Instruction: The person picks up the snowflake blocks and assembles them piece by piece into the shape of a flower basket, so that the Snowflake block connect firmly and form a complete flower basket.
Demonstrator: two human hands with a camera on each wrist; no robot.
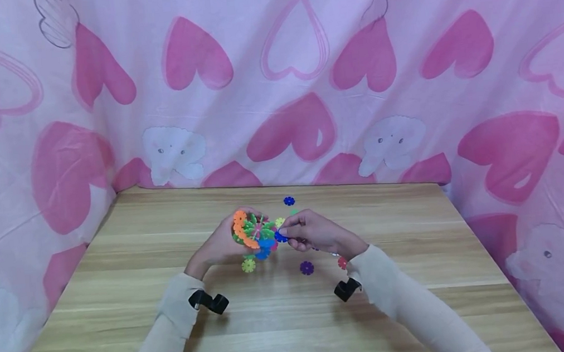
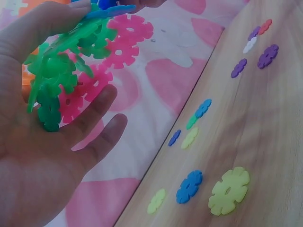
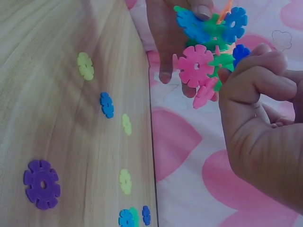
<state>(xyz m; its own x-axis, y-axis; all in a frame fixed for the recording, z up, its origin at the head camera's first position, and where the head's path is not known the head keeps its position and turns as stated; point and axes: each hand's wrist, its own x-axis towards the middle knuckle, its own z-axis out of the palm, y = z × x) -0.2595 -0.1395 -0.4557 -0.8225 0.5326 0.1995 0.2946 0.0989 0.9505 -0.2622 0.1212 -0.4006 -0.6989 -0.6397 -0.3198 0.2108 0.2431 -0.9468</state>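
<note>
Head: right hand (image 1: 314,231) in apparent pinch

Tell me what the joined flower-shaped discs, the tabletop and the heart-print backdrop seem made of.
Joined flower-shaped discs: probably smooth plastic; bright colours, crisp notches. Tabletop: wood or wood-look laminate, low sheen; streaky grain. Heart-print backdrop: likely fabric or thin sheeting, soft sheen; hanging in folds.
</note>
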